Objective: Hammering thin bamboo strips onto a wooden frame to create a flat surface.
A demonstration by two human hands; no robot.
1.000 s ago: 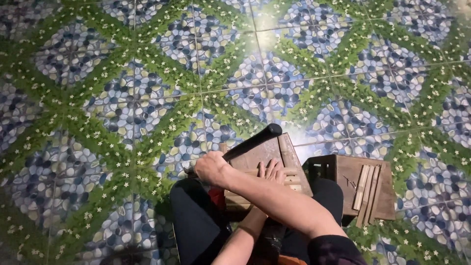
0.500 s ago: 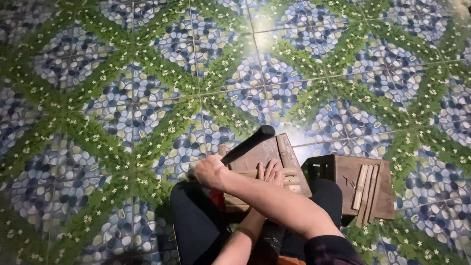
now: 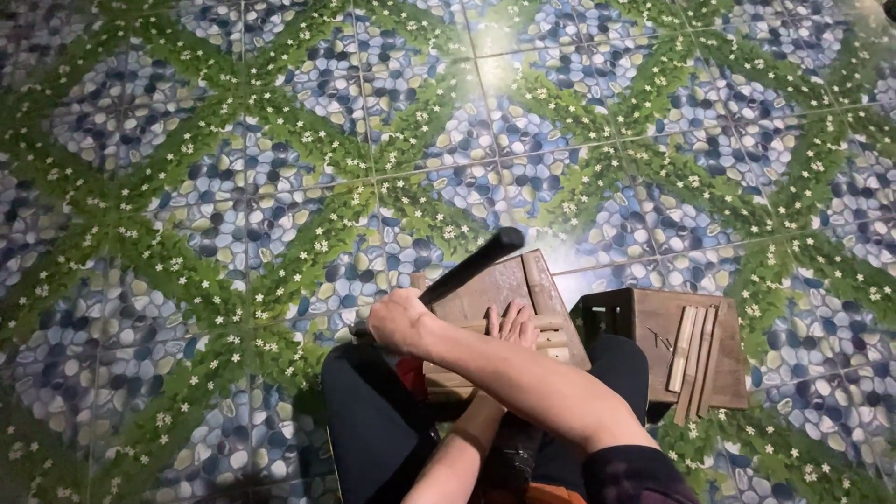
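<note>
A person sits low on a patterned tile floor point(image 3: 233, 187), dark trousers point(image 3: 373, 439) in the foreground. The right hand point(image 3: 399, 320), reaching across the body, is closed in a fist around the handle of a dark tool whose long black blade point(image 3: 471, 266) slants up and away. Just beside it, the left hand point(image 3: 511, 322) lies flat, fingers together, pressing pale bamboo strips point(image 3: 551, 338) onto a wooden block point(image 3: 495, 299) set between the knees. To the right stands a small wooden stool point(image 3: 653, 322) with several more bamboo slats point(image 3: 693, 350) lying side by side on top. Beyond, green-and-blue pebble-print tiles fill the room.
</note>
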